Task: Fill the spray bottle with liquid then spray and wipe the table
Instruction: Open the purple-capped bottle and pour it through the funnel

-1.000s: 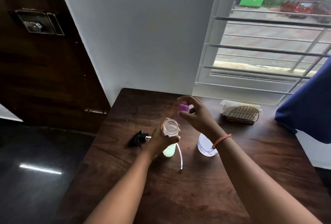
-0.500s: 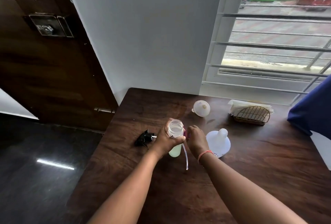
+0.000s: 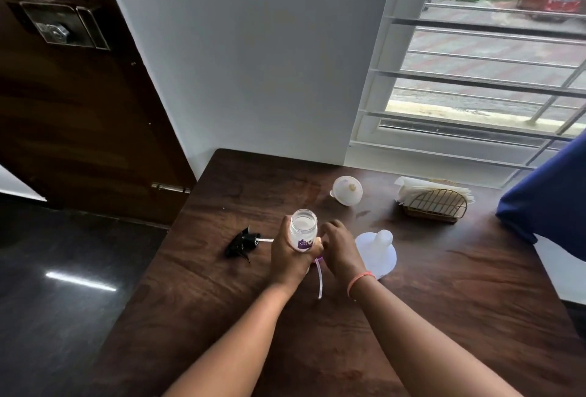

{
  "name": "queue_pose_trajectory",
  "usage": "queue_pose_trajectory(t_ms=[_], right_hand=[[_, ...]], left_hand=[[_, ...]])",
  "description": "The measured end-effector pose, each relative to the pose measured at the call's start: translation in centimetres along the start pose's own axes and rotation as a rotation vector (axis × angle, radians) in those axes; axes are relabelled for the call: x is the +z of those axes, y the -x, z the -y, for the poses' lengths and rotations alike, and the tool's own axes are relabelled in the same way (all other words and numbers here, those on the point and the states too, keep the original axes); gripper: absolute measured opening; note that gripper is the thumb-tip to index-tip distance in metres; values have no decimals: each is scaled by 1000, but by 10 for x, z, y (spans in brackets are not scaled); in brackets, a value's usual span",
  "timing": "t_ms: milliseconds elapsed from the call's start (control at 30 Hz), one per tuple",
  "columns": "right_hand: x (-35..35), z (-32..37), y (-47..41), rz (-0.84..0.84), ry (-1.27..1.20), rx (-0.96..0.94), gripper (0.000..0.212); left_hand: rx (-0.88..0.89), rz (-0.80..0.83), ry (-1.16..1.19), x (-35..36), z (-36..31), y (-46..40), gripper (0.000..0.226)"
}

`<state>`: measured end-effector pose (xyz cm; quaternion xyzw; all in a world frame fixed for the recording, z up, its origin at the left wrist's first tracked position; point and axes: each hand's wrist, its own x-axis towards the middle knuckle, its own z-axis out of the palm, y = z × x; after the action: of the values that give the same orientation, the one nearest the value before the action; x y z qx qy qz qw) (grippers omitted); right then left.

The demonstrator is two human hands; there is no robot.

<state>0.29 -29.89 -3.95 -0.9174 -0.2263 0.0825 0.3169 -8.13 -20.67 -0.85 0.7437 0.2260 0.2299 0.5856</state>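
**Grip on the open bottle, cap going down beside it**

Gripping the small open-mouthed bottle (image 3: 303, 229) around its body, the left hand (image 3: 293, 255) holds it upright, long axis vertical, mouth uncovered and facing up. Just right of that grip, the right hand (image 3: 341, 249) sits with fingers curled low over the counter (image 3: 444, 317); a purple cap (image 3: 318, 259) shows between the two hands, but whether those fingers still pinch it I cannot tell.

Largest to smallest, relative to the left grip:
- One counter beneath everything.
- One napkin holder (image 3: 437, 204), far right and beyond.
- One white spray bottle (image 3: 377, 252), right of the grip just past the right hand, neck open. The right hand is nearer to it.
- One white funnel (image 3: 347, 190), beyond and slightly right, lying tipped on its side.
- One black spray trigger (image 3: 242, 243), left of the grip, its dip tube (image 3: 319, 282) running under the hands toward the viewer.

Pouring likely comes next; that would mean carrying the small bottle rightward to the spray bottle's neck, probably with the funnel seated first.
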Motion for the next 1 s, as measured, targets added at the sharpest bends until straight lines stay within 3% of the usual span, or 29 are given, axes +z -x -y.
queue_pose_trajectory(t_ms=[133,233,400,567,733,867,1000], right_hand=[[-36,8,-27,-208,-42,-40,18],[-66,-4,-48,-260,-75,62,18],[-96,-40,-81,-23,-36,270,33],[-89,-56,-105,229,-11,277,36],[-76,-65,-119,340,58,281,36],[-79,-59,-113,205,78,350,40],[-98,-49,-96,-101,38,350,27]], left_hand=[[-9,-45,8,7,3,-9,53],[-16,-55,1,9,5,-16,54],[19,-64,-40,14,3,-28,57],[11,-52,-59,16,0,-32,58],[26,-58,-55,16,4,-30,58],[27,-56,-52,15,10,-32,55],[23,-50,-16,15,6,-30,53]])
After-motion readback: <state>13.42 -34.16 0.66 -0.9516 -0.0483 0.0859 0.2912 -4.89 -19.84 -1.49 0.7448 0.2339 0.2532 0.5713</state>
